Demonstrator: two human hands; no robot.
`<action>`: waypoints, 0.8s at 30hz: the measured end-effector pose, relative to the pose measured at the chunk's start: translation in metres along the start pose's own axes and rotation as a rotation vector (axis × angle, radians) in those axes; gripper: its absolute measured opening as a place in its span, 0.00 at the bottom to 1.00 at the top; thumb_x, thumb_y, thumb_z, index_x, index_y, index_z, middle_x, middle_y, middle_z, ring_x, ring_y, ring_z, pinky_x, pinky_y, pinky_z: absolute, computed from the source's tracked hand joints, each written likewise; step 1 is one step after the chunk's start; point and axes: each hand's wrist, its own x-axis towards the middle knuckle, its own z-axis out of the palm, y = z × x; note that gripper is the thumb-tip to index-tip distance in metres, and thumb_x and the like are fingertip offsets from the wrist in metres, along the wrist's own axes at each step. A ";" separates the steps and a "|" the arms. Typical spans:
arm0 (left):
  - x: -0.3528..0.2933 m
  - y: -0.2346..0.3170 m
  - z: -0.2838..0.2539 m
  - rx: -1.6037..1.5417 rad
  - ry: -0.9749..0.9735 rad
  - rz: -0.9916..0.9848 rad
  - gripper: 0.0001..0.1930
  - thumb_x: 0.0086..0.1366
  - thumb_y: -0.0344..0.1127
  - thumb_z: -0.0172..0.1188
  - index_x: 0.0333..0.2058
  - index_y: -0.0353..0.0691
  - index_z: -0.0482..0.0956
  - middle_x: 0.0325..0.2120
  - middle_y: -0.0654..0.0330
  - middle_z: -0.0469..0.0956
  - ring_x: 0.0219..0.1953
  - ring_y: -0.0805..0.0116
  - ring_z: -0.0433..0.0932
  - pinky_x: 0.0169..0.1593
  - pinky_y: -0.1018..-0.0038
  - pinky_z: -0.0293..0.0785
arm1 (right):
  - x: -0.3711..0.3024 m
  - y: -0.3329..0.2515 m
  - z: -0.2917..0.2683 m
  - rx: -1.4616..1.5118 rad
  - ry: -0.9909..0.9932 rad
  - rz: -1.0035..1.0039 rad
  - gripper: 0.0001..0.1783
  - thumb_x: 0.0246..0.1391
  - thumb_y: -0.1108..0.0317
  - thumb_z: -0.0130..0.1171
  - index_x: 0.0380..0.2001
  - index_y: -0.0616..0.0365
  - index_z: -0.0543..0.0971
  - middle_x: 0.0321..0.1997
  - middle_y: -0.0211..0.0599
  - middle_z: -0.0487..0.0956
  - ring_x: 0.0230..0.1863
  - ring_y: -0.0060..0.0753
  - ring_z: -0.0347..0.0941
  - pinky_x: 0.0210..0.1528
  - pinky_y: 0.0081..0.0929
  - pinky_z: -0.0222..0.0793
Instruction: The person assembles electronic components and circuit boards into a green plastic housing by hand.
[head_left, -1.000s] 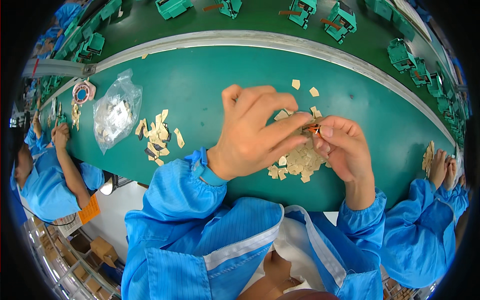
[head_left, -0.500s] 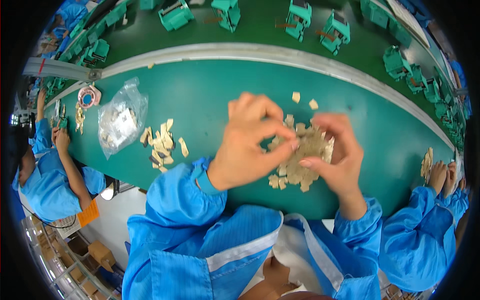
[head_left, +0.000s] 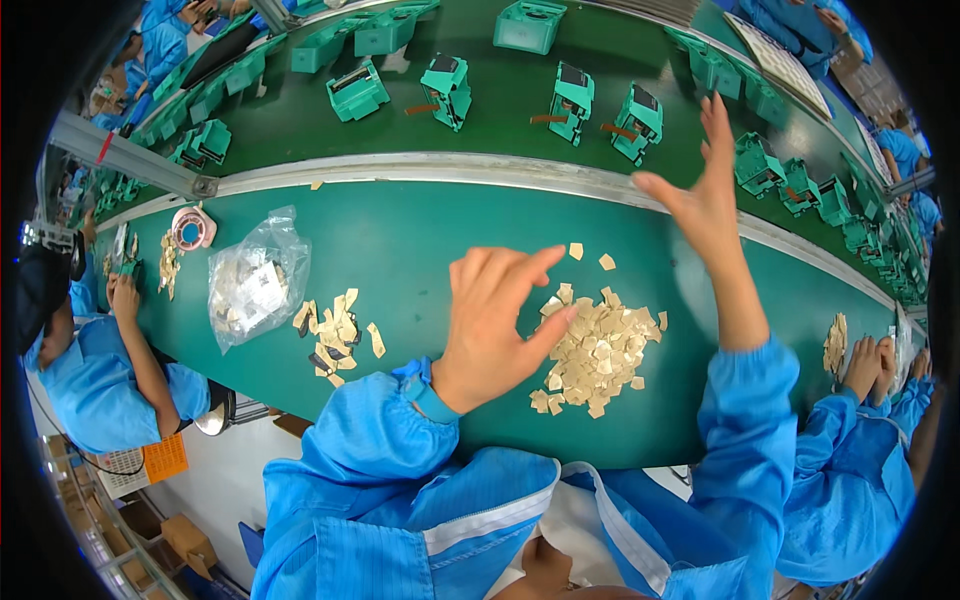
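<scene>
My left hand [head_left: 497, 325] hovers at the left edge of a pile of small flat beige pieces [head_left: 603, 350], its thumb and forefinger spread. No piece shows between its fingers. My right hand [head_left: 708, 200] is stretched forward over the metal rail [head_left: 480, 172], fingers up and thumb apart, with nothing visible in it. Closest to it on the dark green belt [head_left: 500, 110] is a green plastic unit [head_left: 637, 122] with a black top and a brown strip. Two loose beige pieces [head_left: 607, 262] lie just beyond the pile.
Left on the green table [head_left: 420, 220] are a smaller heap of beige and dark pieces [head_left: 335, 335], a clear plastic bag [head_left: 258, 285] and a pink-and-blue roll [head_left: 192, 229]. Further green units [head_left: 445, 92] stand along the belt. Co-workers in blue sit at both sides.
My right hand has left the pile and moved forward to the belt, opening out. My left hand has drawn slightly back from the pieces, its fingers parting. The view has tilted up.
</scene>
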 end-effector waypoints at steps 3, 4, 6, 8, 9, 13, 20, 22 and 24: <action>0.001 0.002 0.003 0.046 0.004 0.054 0.25 0.47 0.31 0.68 0.47 0.41 0.75 0.31 0.63 0.74 0.38 0.64 0.68 0.44 0.69 0.61 | 0.030 0.052 0.024 0.078 -0.134 0.067 0.63 0.35 0.66 0.73 0.68 0.55 0.40 0.63 0.52 0.61 0.63 0.43 0.58 0.62 0.35 0.56; -0.001 0.001 0.002 0.047 0.012 0.052 0.25 0.47 0.31 0.68 0.47 0.41 0.75 0.31 0.63 0.74 0.38 0.64 0.68 0.44 0.69 0.61 | 0.036 0.055 0.028 0.077 -0.137 0.059 0.63 0.35 0.66 0.73 0.68 0.55 0.40 0.63 0.52 0.61 0.63 0.43 0.58 0.62 0.35 0.56; -0.002 -0.001 0.002 0.055 0.043 0.080 0.24 0.46 0.30 0.68 0.45 0.40 0.75 0.31 0.63 0.74 0.37 0.62 0.68 0.43 0.68 0.61 | 0.042 0.061 0.028 0.545 -0.244 0.330 0.65 0.36 0.69 0.73 0.67 0.56 0.37 0.62 0.51 0.63 0.61 0.43 0.63 0.61 0.35 0.58; -0.004 -0.004 0.000 0.019 0.047 0.065 0.27 0.46 0.30 0.68 0.48 0.40 0.74 0.33 0.61 0.73 0.38 0.63 0.69 0.44 0.68 0.62 | 0.033 0.040 0.017 0.683 -0.195 0.375 0.55 0.43 0.65 0.68 0.67 0.57 0.43 0.60 0.47 0.67 0.58 0.43 0.66 0.61 0.36 0.60; -0.005 -0.005 0.000 -0.014 0.043 0.055 0.29 0.46 0.31 0.69 0.50 0.39 0.72 0.36 0.60 0.73 0.39 0.63 0.70 0.44 0.68 0.64 | 0.025 0.032 0.009 1.009 -0.222 0.519 0.49 0.47 0.62 0.64 0.66 0.57 0.47 0.60 0.46 0.67 0.58 0.42 0.66 0.61 0.37 0.60; -0.008 -0.010 0.001 -0.510 -0.036 -0.213 0.49 0.45 0.36 0.73 0.63 0.40 0.52 0.55 0.52 0.60 0.48 0.66 0.70 0.47 0.70 0.66 | -0.026 -0.021 0.003 1.569 -0.401 0.687 0.41 0.51 0.52 0.58 0.63 0.60 0.57 0.58 0.43 0.68 0.58 0.38 0.66 0.59 0.38 0.64; 0.000 -0.008 -0.004 -1.005 -0.345 -0.365 0.51 0.44 0.38 0.75 0.62 0.38 0.50 0.56 0.54 0.60 0.46 0.69 0.68 0.48 0.71 0.67 | -0.068 -0.076 -0.002 1.412 -0.470 0.860 0.45 0.50 0.50 0.59 0.63 0.64 0.55 0.53 0.43 0.71 0.51 0.31 0.72 0.52 0.27 0.70; -0.005 -0.008 -0.001 -1.009 -0.297 -0.374 0.49 0.44 0.36 0.75 0.61 0.38 0.51 0.55 0.55 0.61 0.48 0.69 0.67 0.50 0.71 0.66 | -0.073 -0.080 -0.002 1.419 -0.458 0.854 0.43 0.51 0.51 0.58 0.63 0.64 0.56 0.52 0.42 0.71 0.51 0.29 0.71 0.51 0.26 0.70; -0.008 -0.006 0.004 -1.009 -0.245 -0.378 0.47 0.44 0.34 0.75 0.59 0.38 0.52 0.54 0.56 0.63 0.50 0.69 0.67 0.51 0.70 0.66 | -0.078 -0.086 0.001 1.034 -0.268 0.882 0.43 0.55 0.50 0.55 0.65 0.59 0.51 0.53 0.45 0.71 0.51 0.32 0.71 0.50 0.27 0.71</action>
